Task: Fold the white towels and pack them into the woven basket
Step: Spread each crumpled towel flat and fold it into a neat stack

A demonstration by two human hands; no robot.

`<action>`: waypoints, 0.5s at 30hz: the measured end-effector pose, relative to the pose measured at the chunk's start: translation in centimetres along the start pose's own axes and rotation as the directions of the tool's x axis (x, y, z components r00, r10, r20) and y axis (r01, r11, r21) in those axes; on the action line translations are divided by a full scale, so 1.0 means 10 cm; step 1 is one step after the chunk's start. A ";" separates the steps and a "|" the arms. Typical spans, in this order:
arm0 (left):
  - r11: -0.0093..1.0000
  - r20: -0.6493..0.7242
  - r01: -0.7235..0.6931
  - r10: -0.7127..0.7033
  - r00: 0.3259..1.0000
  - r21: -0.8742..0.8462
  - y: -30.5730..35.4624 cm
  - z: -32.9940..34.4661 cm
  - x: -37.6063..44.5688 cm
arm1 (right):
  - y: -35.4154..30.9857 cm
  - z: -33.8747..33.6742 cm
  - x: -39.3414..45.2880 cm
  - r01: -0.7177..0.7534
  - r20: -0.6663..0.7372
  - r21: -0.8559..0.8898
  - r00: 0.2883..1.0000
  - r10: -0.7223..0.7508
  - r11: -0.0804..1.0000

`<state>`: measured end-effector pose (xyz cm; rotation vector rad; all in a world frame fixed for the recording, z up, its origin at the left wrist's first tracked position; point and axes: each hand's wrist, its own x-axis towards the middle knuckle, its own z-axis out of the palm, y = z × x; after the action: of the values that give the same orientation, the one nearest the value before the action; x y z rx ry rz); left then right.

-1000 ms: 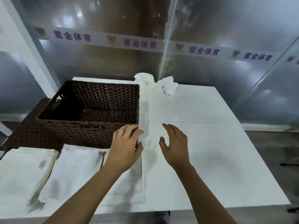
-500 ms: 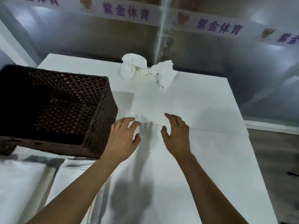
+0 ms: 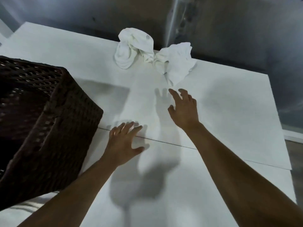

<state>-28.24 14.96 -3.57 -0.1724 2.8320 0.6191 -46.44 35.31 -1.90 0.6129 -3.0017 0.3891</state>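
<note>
Two crumpled white towels lie at the far edge of the white table (image 3: 229,112): one (image 3: 131,46) to the left, the other (image 3: 177,63) to the right, touching each other. My right hand (image 3: 183,107) hovers open with spread fingers just short of the right towel's near corner, holding nothing. My left hand (image 3: 124,140) is open and lower, fingers spread above the table near its seam. The dark brown woven basket (image 3: 54,128) stands at the left, its inside mostly dark. A strip of folded white towel (image 3: 24,208) shows below the basket at the bottom left.
A grey reflective wall (image 3: 229,30) rises right behind the table's far edge. The table's right edge drops to a wooden floor (image 3: 295,158). A thin seam (image 3: 164,141) crosses the tabletop under my hands.
My view has moved forward and down, so the basket has slid left. My right hand has reached ahead toward the crumpled towels; my left hand trails behind it.
</note>
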 end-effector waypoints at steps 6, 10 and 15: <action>0.996 0.025 -0.018 0.016 1.000 0.087 -0.25 0.37 0.06 | 0.23 0.39 0.96 0.042 0.077 -0.171 0.997 -0.029 0.984; 0.998 0.013 -0.028 0.027 1.000 0.057 -0.30 0.45 0.08 | 0.37 0.52 1.38 0.041 0.300 -0.254 0.953 0.039 0.966; 0.999 0.019 -0.028 0.027 0.999 0.036 -0.34 0.49 0.14 | 0.51 0.62 1.52 -0.011 0.343 -0.154 0.937 0.064 0.988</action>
<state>-28.01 13.87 -9.57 -0.1208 2.8298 0.5717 -62.45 32.52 -7.54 0.6747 -3.3401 0.0557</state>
